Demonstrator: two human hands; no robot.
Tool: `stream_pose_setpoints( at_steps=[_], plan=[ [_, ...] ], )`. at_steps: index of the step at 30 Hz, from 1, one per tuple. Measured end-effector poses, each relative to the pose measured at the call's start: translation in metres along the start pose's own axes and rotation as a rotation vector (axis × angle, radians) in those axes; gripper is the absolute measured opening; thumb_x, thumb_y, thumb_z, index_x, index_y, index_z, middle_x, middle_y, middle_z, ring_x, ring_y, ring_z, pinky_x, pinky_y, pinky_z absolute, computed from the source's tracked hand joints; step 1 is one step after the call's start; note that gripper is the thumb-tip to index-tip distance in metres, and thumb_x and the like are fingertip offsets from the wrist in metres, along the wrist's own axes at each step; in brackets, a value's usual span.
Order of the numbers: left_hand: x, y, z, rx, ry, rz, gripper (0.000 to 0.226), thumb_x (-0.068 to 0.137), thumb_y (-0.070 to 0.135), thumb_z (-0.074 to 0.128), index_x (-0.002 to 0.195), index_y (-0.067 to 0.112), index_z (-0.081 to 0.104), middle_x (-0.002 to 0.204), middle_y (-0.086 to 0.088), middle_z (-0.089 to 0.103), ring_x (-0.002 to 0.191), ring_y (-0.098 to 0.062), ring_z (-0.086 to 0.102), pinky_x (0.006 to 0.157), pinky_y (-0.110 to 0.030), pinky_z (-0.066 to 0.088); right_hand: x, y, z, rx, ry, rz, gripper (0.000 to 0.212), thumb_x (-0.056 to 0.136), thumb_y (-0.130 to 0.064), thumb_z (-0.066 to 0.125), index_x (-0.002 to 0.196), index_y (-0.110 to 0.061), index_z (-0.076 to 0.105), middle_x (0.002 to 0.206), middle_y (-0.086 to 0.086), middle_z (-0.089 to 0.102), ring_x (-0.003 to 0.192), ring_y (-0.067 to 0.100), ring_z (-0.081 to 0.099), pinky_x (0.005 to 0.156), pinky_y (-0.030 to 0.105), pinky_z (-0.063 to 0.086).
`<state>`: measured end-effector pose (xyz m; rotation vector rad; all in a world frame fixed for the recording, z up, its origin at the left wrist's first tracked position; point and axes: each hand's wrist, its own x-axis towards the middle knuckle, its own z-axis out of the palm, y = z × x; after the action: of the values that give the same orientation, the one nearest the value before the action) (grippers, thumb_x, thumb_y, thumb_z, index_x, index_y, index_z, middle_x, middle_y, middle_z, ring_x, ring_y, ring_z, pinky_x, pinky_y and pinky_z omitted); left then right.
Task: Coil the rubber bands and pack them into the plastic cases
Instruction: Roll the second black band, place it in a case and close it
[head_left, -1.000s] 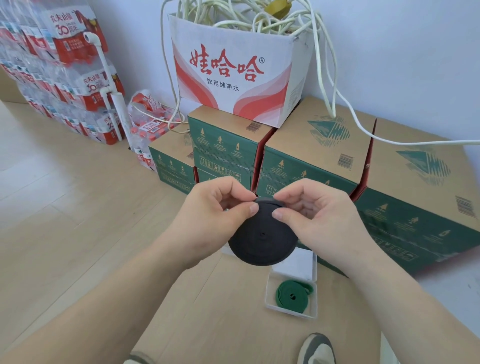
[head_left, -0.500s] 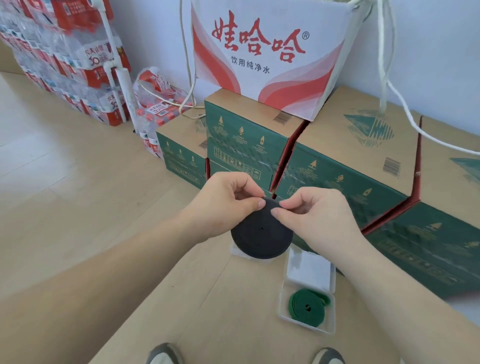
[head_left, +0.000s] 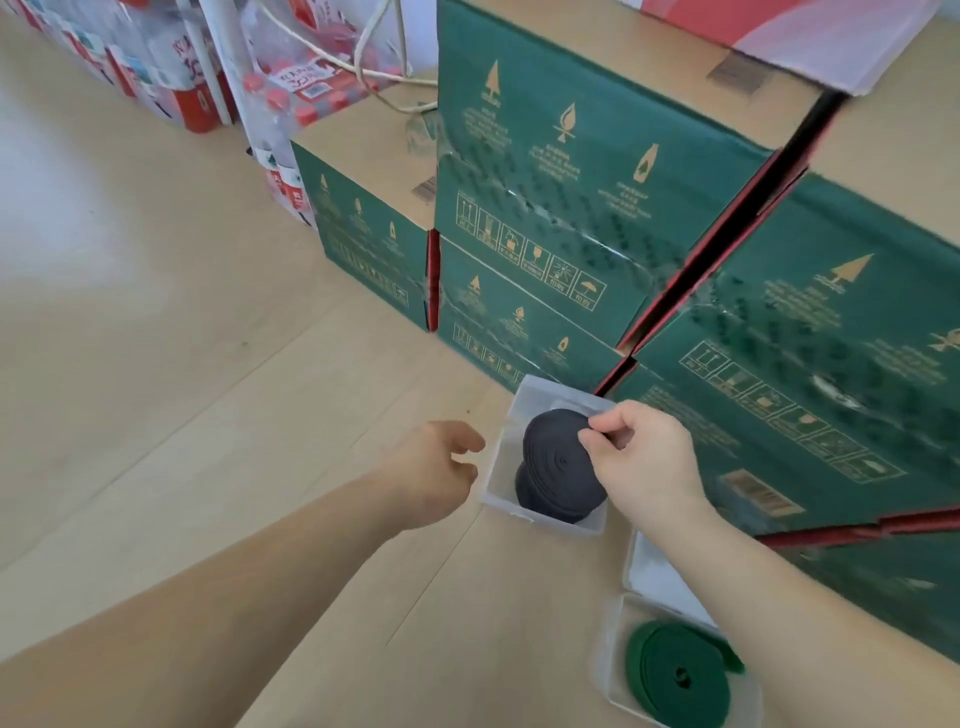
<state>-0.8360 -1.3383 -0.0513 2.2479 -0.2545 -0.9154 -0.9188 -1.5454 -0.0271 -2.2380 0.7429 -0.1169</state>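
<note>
Right here, the right hand (head_left: 644, 462) reaches in from the lower right, forearm slanting up across the floor, and its thumb and forefinger pinch the upper right edge of the black coiled band (head_left: 558, 460). The other fingers are curled under. The coil sits tilted inside the clear plastic case (head_left: 500, 452), its flat face turned up and toward me. The left hand (head_left: 436, 467) hovers just beside the case's left wall with the fingers loosely bent and gripping nothing; I can't tell whether a fingertip touches the plastic.

Nearer to me and to the right is a second clear case (head_left: 609, 670) with a green coiled band (head_left: 675, 670) lying flat in it. Its lid (head_left: 655, 571) is folded open behind it.

Both cases rest on a pale wood-look floor (head_left: 156, 364). Green cardboard boxes (head_left: 571, 182) are stacked right behind them, wrapped packs of bottled water (head_left: 306, 78) stand at the far left, and a white cable (head_left: 363, 67) trails over those.

A dark shape under the black coil could be loose turns or shadow; I can't make out which. The right forearm covers part of the open lid, and the frame edge cuts off the second case's lower corner.
</note>
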Motion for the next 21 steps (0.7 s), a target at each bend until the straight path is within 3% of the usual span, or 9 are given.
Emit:
stream_pose_setpoints(
  at_steps=[3,7,12,21],
  plan=[
    [0.029,-0.015,0.025,0.012,-0.021,-0.009,0.036,0.099,0.02,0.057,0.134,0.03,0.06,0.134,0.007,0.062,0.122,-0.017,0.06,0.1,-0.029,0.049,0.013,0.025,0.024,0.029,-0.003,0.024,0.007,0.091,-0.009,0.073,0.088,-0.015,0.073,0.08,-0.012,0.068,0.075,0.0,0.061,0.067,0.012,0.042],
    [0.052,-0.032,0.062,0.157,0.066,0.01,0.044,0.093,0.041,0.054,0.136,0.044,0.05,0.137,0.014,0.059,0.131,-0.017,0.054,0.106,-0.042,0.048,0.018,0.054,0.046,0.045,-0.025,0.04,0.009,0.093,-0.008,0.07,0.088,-0.016,0.069,0.08,-0.008,0.068,0.075,0.004,0.061,0.066,0.014,0.042],
    [0.055,-0.043,0.091,0.064,0.077,0.057,0.047,0.103,0.017,0.049,0.15,0.023,0.044,0.147,0.003,0.055,0.132,-0.018,0.055,0.107,-0.03,0.044,0.021,0.081,0.063,0.076,0.004,0.107,0.011,0.094,-0.008,0.068,0.089,-0.017,0.066,0.081,-0.008,0.067,0.082,0.008,0.063,0.068,0.021,0.046],
    [0.041,-0.062,0.106,0.087,0.192,0.132,0.045,0.095,0.018,0.063,0.139,0.02,0.053,0.133,0.005,0.056,0.116,-0.017,0.062,0.092,-0.028,0.049,0.016,0.087,0.08,-0.013,-0.077,0.045,0.015,0.089,-0.019,0.074,0.097,-0.027,0.064,0.093,-0.013,0.068,0.09,0.017,0.064,0.077,0.036,0.053]
  ],
)
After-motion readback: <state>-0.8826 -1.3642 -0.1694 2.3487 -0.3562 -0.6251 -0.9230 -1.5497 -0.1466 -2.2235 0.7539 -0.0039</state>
